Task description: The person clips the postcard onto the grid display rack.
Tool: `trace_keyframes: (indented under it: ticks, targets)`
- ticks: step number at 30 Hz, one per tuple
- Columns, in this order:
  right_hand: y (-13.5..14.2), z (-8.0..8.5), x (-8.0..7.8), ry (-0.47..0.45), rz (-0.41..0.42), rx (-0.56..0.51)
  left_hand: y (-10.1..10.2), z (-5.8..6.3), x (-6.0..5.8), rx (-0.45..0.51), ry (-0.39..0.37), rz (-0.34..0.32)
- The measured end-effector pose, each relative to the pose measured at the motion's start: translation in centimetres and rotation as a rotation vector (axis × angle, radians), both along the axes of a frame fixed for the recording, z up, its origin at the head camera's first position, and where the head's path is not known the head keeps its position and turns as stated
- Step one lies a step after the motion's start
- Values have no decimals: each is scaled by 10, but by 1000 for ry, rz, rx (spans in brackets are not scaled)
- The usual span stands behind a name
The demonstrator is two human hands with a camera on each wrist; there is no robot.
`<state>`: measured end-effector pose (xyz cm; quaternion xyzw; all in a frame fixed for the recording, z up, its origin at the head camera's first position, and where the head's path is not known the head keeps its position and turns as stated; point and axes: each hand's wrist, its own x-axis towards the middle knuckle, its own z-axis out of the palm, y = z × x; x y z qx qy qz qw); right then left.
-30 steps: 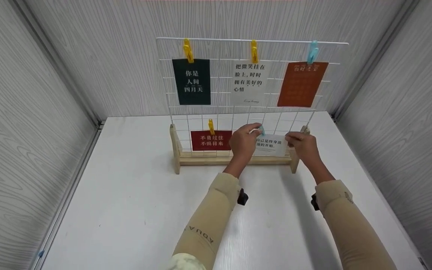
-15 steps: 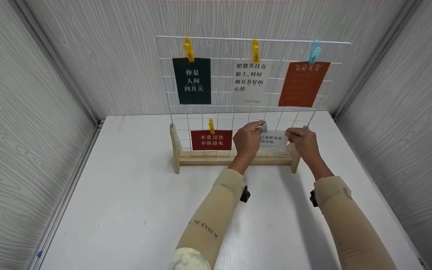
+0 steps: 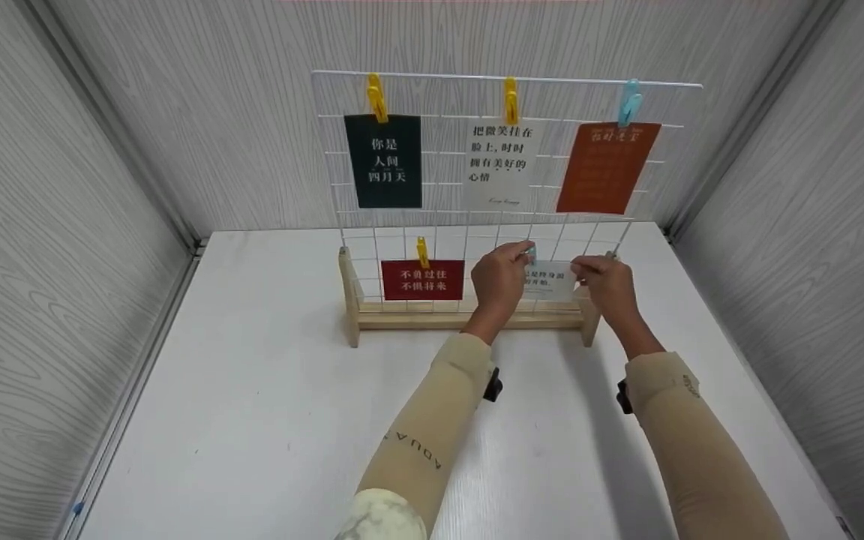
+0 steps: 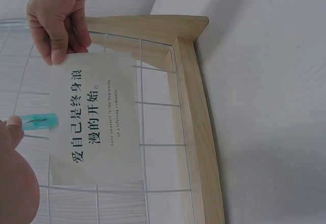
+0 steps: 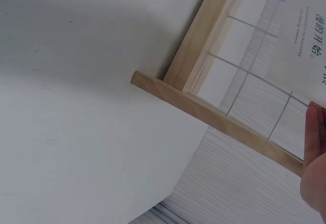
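A pale card with dark printed text [image 4: 97, 122] lies against the lower right of a white wire grid [image 3: 439, 229]. My left hand [image 3: 499, 277] pinches a light blue clothespin [image 4: 38, 121], whose tip meets the card's top edge in the left wrist view. With thumb and fingertips, my right hand [image 3: 606, 289] holds the card's upper right corner. Part of the card's left side is hidden behind my left hand in the head view. To the left, a yellow clothespin [image 3: 422, 253] holds a red card [image 3: 423, 280] on the grid.
The grid stands in a wooden base [image 3: 402, 322] on a white table [image 3: 267, 405]. Along its upper part hang a dark green card [image 3: 388, 191], a white card [image 3: 503, 191] and an orange card [image 3: 604, 176]. Grey wood-grain walls [image 3: 237, 150] enclose the table.
My left hand has moved slightly right and up with the blue clothespin. The pale card has shifted up a little, and my right hand has stayed nearly in place.
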<state>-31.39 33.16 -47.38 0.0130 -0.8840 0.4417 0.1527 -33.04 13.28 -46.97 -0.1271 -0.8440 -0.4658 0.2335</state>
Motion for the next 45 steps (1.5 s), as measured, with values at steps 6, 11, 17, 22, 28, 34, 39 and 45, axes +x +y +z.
trace_keyframes:
  ticks: [6,11,17,22,28,34,39,45]
  targets:
    - [0,-2,-1,27,-4,31,2,0,1,-16,37,5]
    - [-2,-2,-1,2,-25,27,3,1,2,-38,60,26]
    - [-5,-3,0,5,-63,26,4,2,3,-29,43,14]
    - [-7,-5,2,-10,-105,26,6,2,3,-56,17,14]
    - [-7,-6,3,6,-123,31,6,3,4,-71,-7,-7]
    - [-8,-7,2,21,-121,0,4,4,6,-81,-12,-34]
    - [-9,-7,3,27,-138,-15,4,5,7,-91,-30,-44]
    - [-12,-9,4,50,-169,15,5,9,9,-110,-58,-18]
